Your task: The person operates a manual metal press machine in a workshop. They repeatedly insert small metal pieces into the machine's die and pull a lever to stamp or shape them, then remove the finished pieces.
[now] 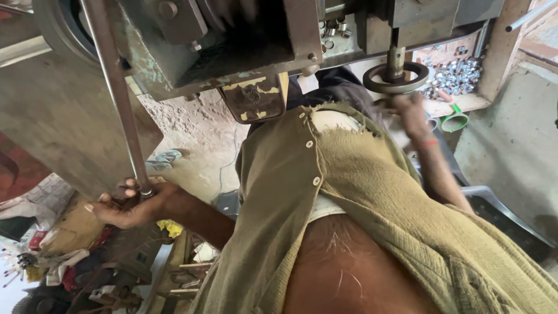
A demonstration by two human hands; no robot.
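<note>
Left hand (131,204) clamped around lever rod (119,99) of press machine (232,40). Right hand (410,113), blurred, below the machine's ring die (395,78); grip cannot be told.

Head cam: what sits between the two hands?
Head view: the person's olive button shirt fills the stretch between the left hand, gripping the long metal lever rod, and the right hand.

one lever rod (116,87), one ring (396,78), two hands (131,203)
</note>
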